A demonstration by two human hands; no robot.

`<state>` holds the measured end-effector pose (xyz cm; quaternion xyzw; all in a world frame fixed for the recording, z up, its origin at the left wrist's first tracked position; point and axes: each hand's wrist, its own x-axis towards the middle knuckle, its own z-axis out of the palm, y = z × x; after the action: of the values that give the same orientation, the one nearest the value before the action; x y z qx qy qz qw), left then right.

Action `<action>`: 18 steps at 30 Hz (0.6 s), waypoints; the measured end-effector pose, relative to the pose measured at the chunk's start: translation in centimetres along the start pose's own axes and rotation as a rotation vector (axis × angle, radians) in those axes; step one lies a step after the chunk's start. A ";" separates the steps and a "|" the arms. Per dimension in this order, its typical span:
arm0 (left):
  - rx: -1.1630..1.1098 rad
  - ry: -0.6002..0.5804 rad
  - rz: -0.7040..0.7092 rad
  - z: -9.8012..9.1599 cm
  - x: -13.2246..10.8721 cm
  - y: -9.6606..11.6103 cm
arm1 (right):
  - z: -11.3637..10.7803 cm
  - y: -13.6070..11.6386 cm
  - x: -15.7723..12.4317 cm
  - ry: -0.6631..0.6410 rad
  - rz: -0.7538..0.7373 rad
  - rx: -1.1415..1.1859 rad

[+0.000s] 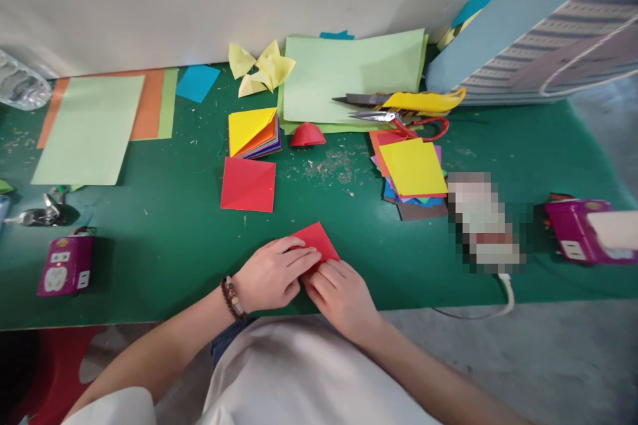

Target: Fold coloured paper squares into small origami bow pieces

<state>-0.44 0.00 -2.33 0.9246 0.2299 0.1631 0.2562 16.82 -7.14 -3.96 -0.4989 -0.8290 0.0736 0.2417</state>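
Observation:
A red sheet of paper (318, 239) lies near the table's front edge, one corner pointing away from me. My left hand (274, 273), with beaded bracelets at its wrist, rests on its left side, fingers pressed together on the paper. From the lower right, my right hand (343, 295) pinches the near edge with curled fingers. Both hands cover the lower part of the sheet, so any fold there is hidden. Beyond them lies another red square of paper (248, 184), and behind it a stack of folded coloured papers (252, 133) with yellow on top.
Right of centre sit a stack of coloured squares (416, 168), red-handled scissors (399, 121) and a yellow-handled cutting tool (419, 101). A blurred-out phone-like object (481, 219) and purple power adapters (67, 265) flank my workspace. Pale green sheets (92, 129) lie at the back left.

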 end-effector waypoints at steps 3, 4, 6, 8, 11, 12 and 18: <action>0.006 -0.012 0.002 0.0 -0.1 0.0 | -0.5 0.2 -0.2 0.016 0.043 0.091; 0.010 -0.012 0.005 0.0 -0.1 0.0 | -0.8 0.6 -0.3 0.028 0.081 0.112; 0.018 -0.006 0.013 0.0 -0.1 -0.1 | -1.7 1.8 -0.6 0.076 0.168 0.086; 0.028 0.002 0.018 0.0 0.0 -0.1 | -2.4 2.9 -0.8 0.119 0.221 0.012; 0.043 0.009 0.018 0.0 0.1 -0.1 | -2.7 3.7 -0.9 0.069 0.163 -0.041; 0.046 0.012 0.019 0.0 0.1 -0.1 | -2.5 3.6 -0.9 0.054 0.141 -0.053; 0.048 0.034 0.015 0.1 0.1 -0.1 | -0.4 0.7 -0.2 0.016 0.056 -0.034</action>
<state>-0.32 0.09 -2.44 0.9293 0.2311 0.1753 0.2288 17.65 -6.99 -3.93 -0.5267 -0.8139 0.0623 0.2374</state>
